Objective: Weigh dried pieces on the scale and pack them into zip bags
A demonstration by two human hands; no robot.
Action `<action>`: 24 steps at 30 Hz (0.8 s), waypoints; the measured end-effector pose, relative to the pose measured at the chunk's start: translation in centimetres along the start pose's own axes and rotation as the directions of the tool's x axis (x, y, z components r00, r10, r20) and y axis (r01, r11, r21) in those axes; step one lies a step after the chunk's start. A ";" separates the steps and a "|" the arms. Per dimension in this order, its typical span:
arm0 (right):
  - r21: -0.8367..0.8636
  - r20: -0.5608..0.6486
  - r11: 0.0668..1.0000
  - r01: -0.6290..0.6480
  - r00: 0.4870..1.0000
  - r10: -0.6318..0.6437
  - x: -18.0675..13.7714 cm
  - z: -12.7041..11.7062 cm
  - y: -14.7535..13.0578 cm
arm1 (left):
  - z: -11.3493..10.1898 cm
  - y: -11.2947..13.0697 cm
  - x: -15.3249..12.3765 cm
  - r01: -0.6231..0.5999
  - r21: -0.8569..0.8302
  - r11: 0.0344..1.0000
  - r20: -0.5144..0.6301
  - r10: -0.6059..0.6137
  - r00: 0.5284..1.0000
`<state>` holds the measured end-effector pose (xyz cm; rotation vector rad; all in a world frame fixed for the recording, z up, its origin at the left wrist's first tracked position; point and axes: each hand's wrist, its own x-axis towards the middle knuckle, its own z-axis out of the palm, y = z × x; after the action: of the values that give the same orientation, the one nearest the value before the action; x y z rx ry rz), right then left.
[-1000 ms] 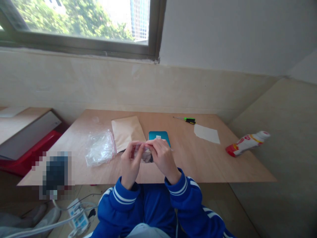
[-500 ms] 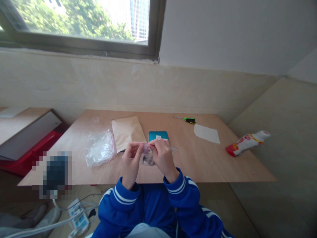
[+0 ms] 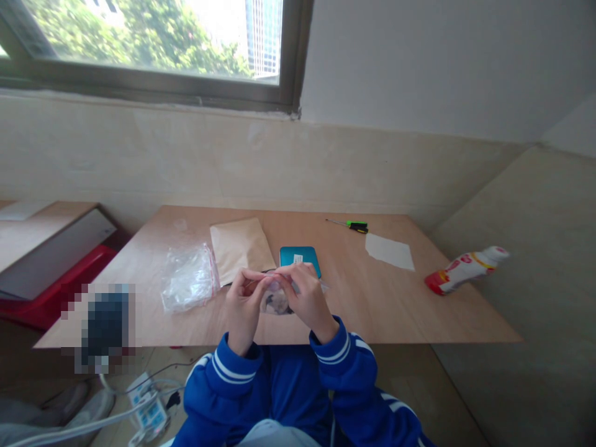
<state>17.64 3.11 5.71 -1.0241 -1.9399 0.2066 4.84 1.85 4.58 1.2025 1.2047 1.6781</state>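
Observation:
My left hand [image 3: 246, 302] and my right hand [image 3: 305, 292] meet over the table's near side. Thumbs and fingers of both are pinched on the top edge of a small clear plastic bag [image 3: 275, 300]. Greyish and dark contents show through the bag, too blurred to name. Just behind my right hand lies a teal rectangular case [image 3: 298, 254] with a white label, partly covered by my fingers. A brown paper envelope [image 3: 239, 245] is beyond my left hand. Left of it lies a larger clear plastic bag [image 3: 190, 279] with a red strip along its edge.
Toward the back of the wooden table [image 3: 372, 310] is a green and black screwdriver [image 3: 356, 226]. Near it lie a white paper piece [image 3: 390, 251] and, farther right, a red and white bottle [image 3: 465, 269]. A power strip [image 3: 148, 406] with cables is on the floor at left.
My fingertips have drawn closer together along the top of the small bag. More of the bag's lower part shows beneath my hands. The other things on the table stay put.

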 end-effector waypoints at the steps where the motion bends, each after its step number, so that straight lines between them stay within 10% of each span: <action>1: 0.004 -0.008 1.000 0.001 1.000 -0.001 0.0 0.0 0.1 | 0.0 0.0 0.0 0.007 -0.008 1.000 0.008 -0.007 1.000; 24: 0.010 -0.081 0.998 0.055 0.995 -0.054 0.0 0.1 -0.1 | -0.3 -0.1 -0.4 -0.163 0.129 0.978 0.091 0.152 0.984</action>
<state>17.52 3.09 5.73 -0.9556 -1.8885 0.1437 4.69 1.43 4.33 1.4690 1.2172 1.6654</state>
